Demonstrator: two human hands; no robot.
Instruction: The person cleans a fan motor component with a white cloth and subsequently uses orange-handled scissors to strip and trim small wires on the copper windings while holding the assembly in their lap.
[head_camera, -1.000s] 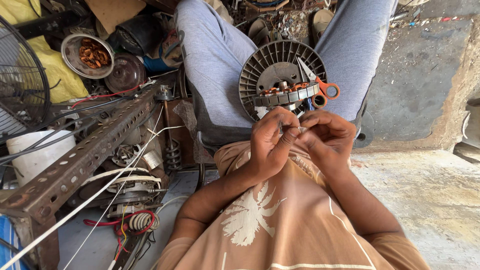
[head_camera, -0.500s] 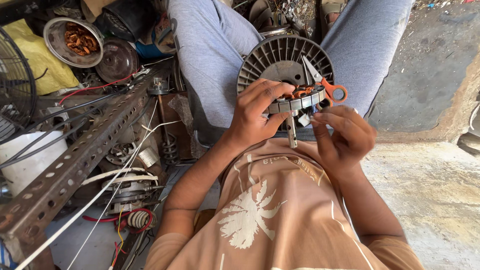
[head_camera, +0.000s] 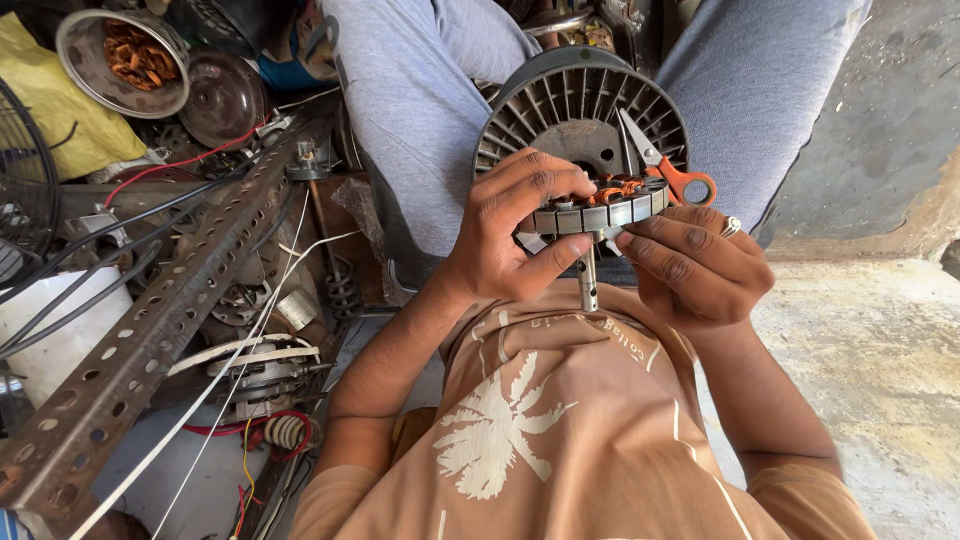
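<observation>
Left hand (head_camera: 510, 235) grips the round grey laminated stator with copper windings (head_camera: 600, 210) on its left rim; right hand (head_camera: 695, 265) holds its lower right edge. The stator lies tilted over the lap, steel shaft (head_camera: 588, 283) pointing down, before a finned grey metal housing (head_camera: 580, 105) bearing orange-handled scissors (head_camera: 665, 165).

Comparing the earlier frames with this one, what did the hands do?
Both hands left the chest, where they worked close together, and went up to the stator. The left hand now clasps its rim, fingers over the top; the right hand touches its lower edge near the shaft. The ribbed fan housing and orange-handled scissors stayed on the lap.
</observation>
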